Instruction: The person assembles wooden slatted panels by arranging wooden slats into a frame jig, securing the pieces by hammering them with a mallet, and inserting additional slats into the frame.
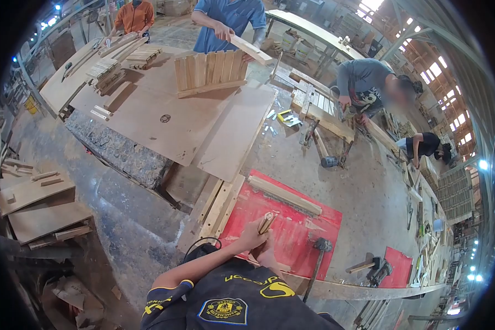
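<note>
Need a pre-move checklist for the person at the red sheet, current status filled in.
1. Small wooden piece held: ok, in the left hand.
2. Right hand grip: cannot tell, its fingers are partly hidden.
3. Red sheet free of other things: not ok, a wooden strip and a hammer lie on it.
4. Hammer fully on the bench: not ok, its handle seems to stick out past the near edge.
5. Co-workers' hands away from the piece: ok, none near it.

Grey bench (283, 159): large red sheet (300, 234), smaller red sheet (399, 269), black-headed mallet (329, 161).
</note>
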{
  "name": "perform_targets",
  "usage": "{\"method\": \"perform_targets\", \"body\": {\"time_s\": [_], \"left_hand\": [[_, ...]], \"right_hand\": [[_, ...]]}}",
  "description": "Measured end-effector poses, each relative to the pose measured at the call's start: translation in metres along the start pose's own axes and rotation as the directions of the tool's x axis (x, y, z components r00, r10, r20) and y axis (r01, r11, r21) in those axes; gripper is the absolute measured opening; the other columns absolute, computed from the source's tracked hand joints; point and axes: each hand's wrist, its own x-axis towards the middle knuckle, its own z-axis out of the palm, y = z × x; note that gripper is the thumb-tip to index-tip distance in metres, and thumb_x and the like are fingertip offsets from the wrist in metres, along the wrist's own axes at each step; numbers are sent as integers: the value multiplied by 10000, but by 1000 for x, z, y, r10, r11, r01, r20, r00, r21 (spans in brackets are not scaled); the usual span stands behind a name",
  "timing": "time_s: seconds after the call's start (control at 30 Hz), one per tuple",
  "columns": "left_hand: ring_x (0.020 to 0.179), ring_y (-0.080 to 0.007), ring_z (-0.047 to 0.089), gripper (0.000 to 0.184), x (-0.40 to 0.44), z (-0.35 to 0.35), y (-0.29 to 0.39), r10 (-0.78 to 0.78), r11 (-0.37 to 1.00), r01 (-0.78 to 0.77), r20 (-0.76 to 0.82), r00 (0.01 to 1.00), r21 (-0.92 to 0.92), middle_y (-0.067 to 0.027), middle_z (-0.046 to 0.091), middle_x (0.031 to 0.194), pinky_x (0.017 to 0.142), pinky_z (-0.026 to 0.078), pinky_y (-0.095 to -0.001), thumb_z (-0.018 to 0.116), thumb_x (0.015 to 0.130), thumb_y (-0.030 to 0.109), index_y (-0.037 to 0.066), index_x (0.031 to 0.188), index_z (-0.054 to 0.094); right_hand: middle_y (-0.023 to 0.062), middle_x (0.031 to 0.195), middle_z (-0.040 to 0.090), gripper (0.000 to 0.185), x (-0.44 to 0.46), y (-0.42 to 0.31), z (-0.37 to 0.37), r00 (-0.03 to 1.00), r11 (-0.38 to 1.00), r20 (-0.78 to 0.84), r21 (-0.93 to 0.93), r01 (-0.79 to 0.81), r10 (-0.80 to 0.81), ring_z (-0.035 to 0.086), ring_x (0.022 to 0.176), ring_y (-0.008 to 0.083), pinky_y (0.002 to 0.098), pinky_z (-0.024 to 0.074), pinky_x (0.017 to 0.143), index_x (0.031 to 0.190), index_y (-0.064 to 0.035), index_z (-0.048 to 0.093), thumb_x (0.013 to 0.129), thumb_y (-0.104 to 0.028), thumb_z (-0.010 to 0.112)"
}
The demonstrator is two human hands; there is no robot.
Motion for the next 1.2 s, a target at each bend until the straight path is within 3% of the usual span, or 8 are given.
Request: {"method": "perform_targets", "body": {"time_s": [0.23,0.33,0.43,0.53,0.83,0.93,1.07,1.2], "left_hand": [[616,-236,610,259,-10,-8,12,-20,1000,21,-21,1000,11,-158,582,707,603,498,-372,690,794,121,-14,974,561],[666,-270,665,324,-18,-9,11,-18,999,19,-17,1000,32,-182,614,747,620,518,-367,687,791,115,-13,1069,579],[785,-416,632,349,-29,-11,18,2,1000,-1,-57,998,20,-234,610,816,654,501,-417,665,763,67,14,1094,565],[827,-357,685,427,-35,-12,17,-11,995,14,-34,999,99,-229,652,851,680,529,-386,681,775,91,-3,1177,574],[763,-377,638,251,-45,-3,20,-40,999,39,17,999,36,-184,604,771,672,493,-414,647,746,65,29,984,574],[770,-371,634,244,-41,1,9,-36,993,20,132,991,117,-182,615,798,677,486,-404,646,745,63,34,978,579],[703,-227,591,244,-34,2,22,-62,998,64,242,968,-1,-149,599,778,679,474,-371,681,798,111,35,1011,590],[702,-165,558,230,-15,-3,14,-100,994,105,227,969,-9,-114,607,775,673,478,-355,693,823,147,28,998,602]], "right_hand": [[-2,1150,643,559,-5,11,-11,988,996,123,3,-90,89,605,1056,234,418,487,863,1215,-200,597,879,-628,469],[0,1167,637,568,-35,13,25,994,996,86,-55,70,-65,600,1066,225,398,475,890,1238,-204,585,882,-630,461],[3,1183,630,572,-29,26,17,994,998,92,-22,66,-64,592,1081,220,390,469,905,1249,-206,578,885,-630,457],[7,1199,624,575,-21,35,0,994,1000,104,19,22,-24,584,1097,217,385,463,917,1258,-206,571,887,-629,453],[17,1199,613,537,-31,41,-19,991,996,132,84,-42,31,561,1137,216,386,457,934,1267,-202,560,900,-583,466],[20,1144,623,503,-20,46,-28,984,979,148,187,76,-104,563,1107,206,394,455,910,1220,-186,571,895,-559,480],[16,1115,630,472,-6,43,-44,985,981,37,109,161,-166,581,1050,197,385,470,853,1185,-178,578,896,-539,487],[13,1085,636,441,16,40,-42,988,987,-12,-51,151,-151,598,994,189,376,485,795,1150,-169,584,898,-519,493]]}}
